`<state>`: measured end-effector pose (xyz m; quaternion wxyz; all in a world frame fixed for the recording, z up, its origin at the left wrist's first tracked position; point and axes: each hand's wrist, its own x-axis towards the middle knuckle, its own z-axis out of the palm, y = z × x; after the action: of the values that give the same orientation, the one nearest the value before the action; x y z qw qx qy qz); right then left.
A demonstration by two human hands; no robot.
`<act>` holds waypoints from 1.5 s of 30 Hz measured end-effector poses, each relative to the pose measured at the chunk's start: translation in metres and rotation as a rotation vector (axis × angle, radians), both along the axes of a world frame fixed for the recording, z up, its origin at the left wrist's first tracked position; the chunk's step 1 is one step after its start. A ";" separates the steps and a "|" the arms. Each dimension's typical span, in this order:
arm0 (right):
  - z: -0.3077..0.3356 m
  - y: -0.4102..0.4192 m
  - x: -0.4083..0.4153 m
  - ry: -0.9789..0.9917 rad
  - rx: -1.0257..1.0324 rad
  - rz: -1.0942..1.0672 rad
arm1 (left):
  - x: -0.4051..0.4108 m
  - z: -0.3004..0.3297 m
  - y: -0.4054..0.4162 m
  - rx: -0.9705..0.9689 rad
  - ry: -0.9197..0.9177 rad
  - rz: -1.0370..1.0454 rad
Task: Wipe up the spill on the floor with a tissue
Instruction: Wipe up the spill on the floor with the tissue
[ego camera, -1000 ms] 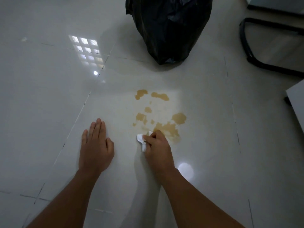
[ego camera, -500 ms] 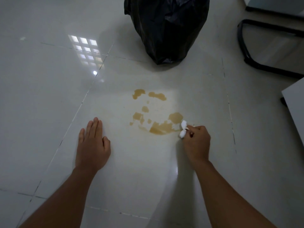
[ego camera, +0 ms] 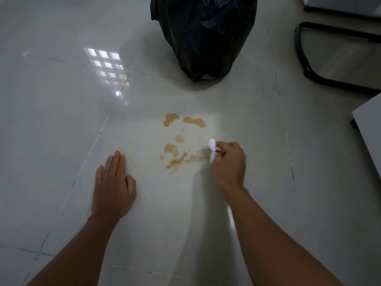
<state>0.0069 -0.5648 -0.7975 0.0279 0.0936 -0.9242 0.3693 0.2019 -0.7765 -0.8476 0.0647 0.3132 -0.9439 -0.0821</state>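
Observation:
A brown spill point(ego camera: 181, 139) lies in several patches on the glossy white tile floor point(ego camera: 61, 120). My right hand point(ego camera: 228, 164) is shut on a small crumpled white tissue point(ego camera: 212, 147) and presses it to the floor at the spill's right edge. Only a bit of the tissue shows beyond my fingers. My left hand point(ego camera: 113, 184) rests flat on the floor, fingers together, to the left of the spill and apart from it.
A black rubbish bag point(ego camera: 204, 36) stands on the floor just beyond the spill. A black chair frame point(ego camera: 309, 75) sits at the upper right. A grey furniture edge point(ego camera: 369, 129) juts in from the right.
My right hand has swept the tissue from the spill's near left edge across to its right edge. The round patch at the right has been wiped away and the near patches smeared. My left hand stayed planted.

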 end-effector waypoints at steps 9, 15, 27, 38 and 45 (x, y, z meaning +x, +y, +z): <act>-0.013 0.009 -0.044 -0.104 0.137 0.047 | 0.001 -0.002 -0.001 0.008 0.025 0.003; -0.013 -0.042 0.012 -0.060 0.187 0.247 | 0.001 -0.001 -0.001 0.020 0.035 0.010; 0.000 -0.046 0.040 -0.129 0.132 0.292 | 0.002 0.000 -0.001 -0.002 0.025 0.005; 0.012 -0.069 0.056 -0.379 0.207 0.454 | 0.001 0.000 0.000 0.007 0.039 0.014; 0.006 -0.120 0.030 -0.391 0.074 0.302 | 0.001 0.000 0.000 -0.012 0.003 0.020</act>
<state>0.0366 -0.6847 -0.7915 -0.2105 0.1585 -0.9004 0.3462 0.2028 -0.7766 -0.8473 0.0689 0.3221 -0.9411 -0.0762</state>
